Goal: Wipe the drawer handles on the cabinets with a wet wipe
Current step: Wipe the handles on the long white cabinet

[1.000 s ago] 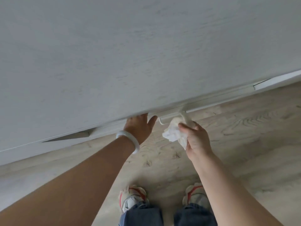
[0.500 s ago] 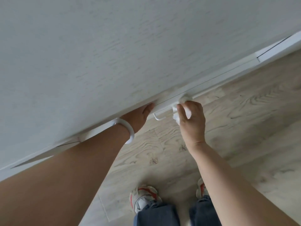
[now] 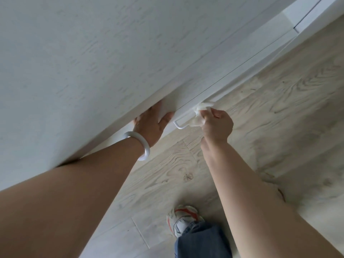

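A white bar handle (image 3: pixel 183 124) sticks out from the white drawer front (image 3: pixel 214 79) of the cabinet, seen from above. My right hand (image 3: pixel 217 125) grips a crumpled white wet wipe (image 3: pixel 200 116) wrapped around the right part of the handle. Only the handle's left end shows. My left hand (image 3: pixel 150 125), with a white bangle on the wrist, presses flat against the drawer front just left of the handle. Its fingertips are hidden under the cabinet top (image 3: pixel 83 53).
The pale wood-grain cabinet top fills the upper left. Light wood-look floor (image 3: pixel 279 108) lies below, with one sneaker (image 3: pixel 183 218) and a jeans leg (image 3: pixel 201 241) near the bottom. More white drawer fronts (image 3: pixel 307 13) continue to the upper right.
The view has tilted and drawn closer. My right hand has kept the wipe on the handle and shifted a little along it. My left hand stays flat on the drawer front.
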Demonstrator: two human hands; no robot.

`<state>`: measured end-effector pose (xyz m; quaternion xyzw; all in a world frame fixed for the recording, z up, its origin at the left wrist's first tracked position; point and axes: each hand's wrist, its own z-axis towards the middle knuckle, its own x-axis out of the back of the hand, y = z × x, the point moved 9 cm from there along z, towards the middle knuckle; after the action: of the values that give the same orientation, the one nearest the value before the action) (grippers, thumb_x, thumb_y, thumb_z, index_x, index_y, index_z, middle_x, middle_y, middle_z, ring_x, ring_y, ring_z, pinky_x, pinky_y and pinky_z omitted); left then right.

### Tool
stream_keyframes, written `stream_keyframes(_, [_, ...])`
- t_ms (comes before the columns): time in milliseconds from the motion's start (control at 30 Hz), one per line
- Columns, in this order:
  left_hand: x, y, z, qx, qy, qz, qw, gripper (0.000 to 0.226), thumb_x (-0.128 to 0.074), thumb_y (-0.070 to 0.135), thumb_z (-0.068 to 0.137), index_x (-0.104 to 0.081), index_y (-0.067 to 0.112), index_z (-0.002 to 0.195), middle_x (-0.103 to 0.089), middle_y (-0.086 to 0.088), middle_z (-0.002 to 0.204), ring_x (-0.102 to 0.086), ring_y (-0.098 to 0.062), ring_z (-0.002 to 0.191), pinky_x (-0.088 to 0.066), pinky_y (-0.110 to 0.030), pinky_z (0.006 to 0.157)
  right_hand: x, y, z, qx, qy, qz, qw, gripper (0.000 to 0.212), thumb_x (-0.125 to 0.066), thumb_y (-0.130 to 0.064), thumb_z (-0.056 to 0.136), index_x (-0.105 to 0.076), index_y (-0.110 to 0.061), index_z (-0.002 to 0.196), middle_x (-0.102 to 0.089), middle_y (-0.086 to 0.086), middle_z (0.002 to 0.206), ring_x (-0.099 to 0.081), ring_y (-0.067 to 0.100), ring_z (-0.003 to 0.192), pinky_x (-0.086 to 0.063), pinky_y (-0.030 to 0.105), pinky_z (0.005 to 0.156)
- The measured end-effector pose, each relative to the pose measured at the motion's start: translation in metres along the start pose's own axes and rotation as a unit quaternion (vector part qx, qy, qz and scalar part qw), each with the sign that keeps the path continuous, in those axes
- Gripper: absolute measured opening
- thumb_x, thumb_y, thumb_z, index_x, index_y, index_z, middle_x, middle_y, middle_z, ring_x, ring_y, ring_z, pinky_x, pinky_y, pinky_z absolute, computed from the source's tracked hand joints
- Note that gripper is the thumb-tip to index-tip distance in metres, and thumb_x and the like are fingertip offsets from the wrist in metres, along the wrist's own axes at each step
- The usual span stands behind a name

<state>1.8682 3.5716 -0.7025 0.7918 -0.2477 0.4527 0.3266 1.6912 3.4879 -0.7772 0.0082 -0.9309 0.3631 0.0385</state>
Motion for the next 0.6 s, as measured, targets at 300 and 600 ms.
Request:
stream_keyframes(300, [-0.007, -0.009, 0.004, -0.006, -0.001, 0.028, 1.000, 0.069, -0.032, 0.057, 0.096, 0.001, 0.033, 0.152, 0.008, 0.005, 0.161, 0.006, -0.020, 0.146, 0.007, -0.033, 0.113, 0.008, -0.013, 0.019, -0.078, -0.001, 0.002, 0.997, 0.009, -0.074, 0.001, 0.076, -0.070, -0.007, 0.075, -0.071, 0.007, 0.082, -0.068, 0.020, 0.076, -0.059, 0.032, 0.079])
stream_keyframes(600, [-0.011, -0.013, 0.006, -0.001, 0.000, 0.029, 1.000, 0.071, -0.031, 0.059, 0.095, 0.003, 0.034, 0.152, 0.009, 0.006, 0.161, 0.007, -0.022, 0.147, 0.007, -0.036, 0.114, -0.007, 0.018, -0.014, -0.115, -0.029, 0.093, 0.989, 0.016, -0.071, 0.007, 0.078, -0.063, -0.006, 0.071, -0.062, 0.007, 0.074, -0.059, 0.019, 0.073, -0.055, 0.029, 0.075])
